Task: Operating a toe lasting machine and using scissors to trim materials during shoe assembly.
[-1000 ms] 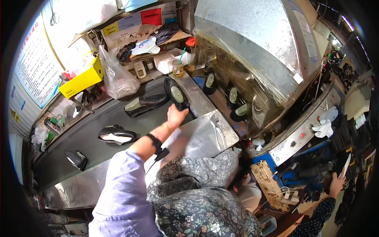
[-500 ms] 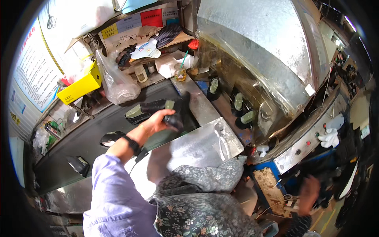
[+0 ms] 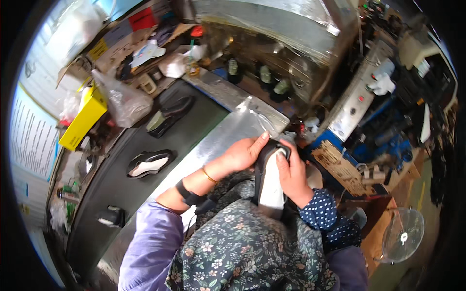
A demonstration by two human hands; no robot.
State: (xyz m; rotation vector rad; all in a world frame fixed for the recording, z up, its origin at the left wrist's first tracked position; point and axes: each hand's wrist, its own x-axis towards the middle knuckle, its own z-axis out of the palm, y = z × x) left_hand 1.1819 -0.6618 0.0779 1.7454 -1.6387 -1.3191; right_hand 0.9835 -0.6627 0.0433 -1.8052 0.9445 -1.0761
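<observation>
Here's the shoe (image 3: 270, 186), up in front of my apron (image 3: 238, 247), tilted, pale inside facing me, dark rim around it. My left hand (image 3: 246, 154) is on it from the left at the far end, thumb raised beside the edge; my other left fingers run behind the shoe, so I can't tell how they're bent. And my right hand (image 3: 292, 177) grips from the other side, thumb flat on the pale lining, the rest bent round the back edge. Two hands, one shoe between them! Whether its near end touches the apron, I can't tell.

Over to my left, the dark belt (image 3: 104, 247): far shoe (image 3: 170, 115) up top, middle shoe (image 3: 150, 163) on its side, near shoe (image 3: 111, 217) low down, a bit blurred. Between belt and hands, a shiny metal plate (image 3: 218, 138). Beyond the belt, a yellow box (image 3: 83, 123) right beside a clear bag (image 3: 125, 104). Far ahead, a jar (image 3: 193, 69) with a straw.
</observation>
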